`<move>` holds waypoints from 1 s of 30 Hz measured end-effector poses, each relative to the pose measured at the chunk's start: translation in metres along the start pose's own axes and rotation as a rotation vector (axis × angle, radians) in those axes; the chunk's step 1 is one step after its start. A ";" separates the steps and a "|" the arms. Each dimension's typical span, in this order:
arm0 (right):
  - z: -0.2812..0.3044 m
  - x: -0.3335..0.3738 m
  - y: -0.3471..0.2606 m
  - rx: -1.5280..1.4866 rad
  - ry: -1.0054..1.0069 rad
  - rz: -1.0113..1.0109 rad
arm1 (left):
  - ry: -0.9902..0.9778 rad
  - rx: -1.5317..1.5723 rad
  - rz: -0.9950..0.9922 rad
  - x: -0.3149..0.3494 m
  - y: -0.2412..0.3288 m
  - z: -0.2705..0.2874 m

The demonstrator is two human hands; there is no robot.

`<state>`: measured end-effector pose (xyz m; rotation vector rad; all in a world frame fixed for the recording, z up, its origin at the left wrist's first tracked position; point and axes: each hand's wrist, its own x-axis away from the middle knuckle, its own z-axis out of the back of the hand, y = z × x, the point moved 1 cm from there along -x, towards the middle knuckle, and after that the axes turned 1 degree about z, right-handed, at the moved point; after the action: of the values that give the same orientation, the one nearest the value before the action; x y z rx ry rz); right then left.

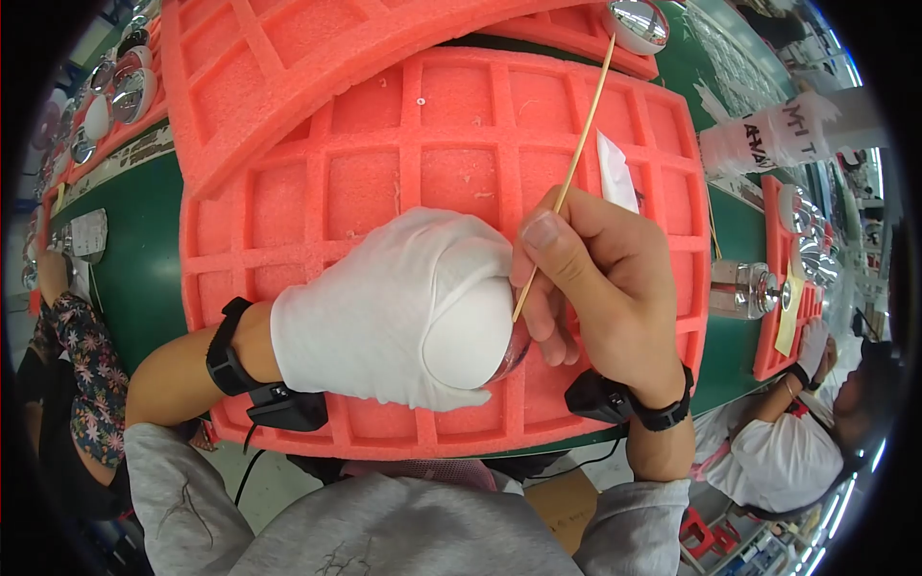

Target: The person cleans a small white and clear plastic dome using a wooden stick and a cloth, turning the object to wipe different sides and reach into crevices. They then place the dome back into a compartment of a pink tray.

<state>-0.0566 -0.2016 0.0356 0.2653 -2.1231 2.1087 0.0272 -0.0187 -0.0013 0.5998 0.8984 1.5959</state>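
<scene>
My left hand [384,298], in a white cloth glove, is wrapped round a white dome-shaped part [469,334] with a glossy edge on its right side. Its far side is hidden by the glove. My bare right hand [610,278] pinches a thin wooden stick [582,142] between thumb and fingers. The stick slants up and away, and its lower end is at the right edge of the dome-shaped part; whether it touches I cannot tell. Both hands are above a red foam tray [461,182] divided into square pockets.
Another red foam tray [288,72] overlaps the far left. A white and mirrored dome [639,26] sits at the far right. White paper [617,173] lies in a pocket. A glass bottle [744,288] stands to the right. Co-workers sit on both sides.
</scene>
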 end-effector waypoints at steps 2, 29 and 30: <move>0.000 0.000 -0.001 -0.009 0.006 -0.015 | 0.004 0.031 0.033 -0.001 -0.001 0.001; 0.006 0.000 0.019 0.102 -0.146 0.363 | 0.173 0.007 0.038 -0.004 -0.005 -0.005; 0.006 0.001 0.019 0.088 -0.144 0.356 | 0.152 0.009 0.021 -0.005 -0.006 -0.004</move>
<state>-0.0612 -0.2074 0.0170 0.0507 -2.3057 2.4489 0.0288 -0.0236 -0.0081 0.5003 1.0150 1.6741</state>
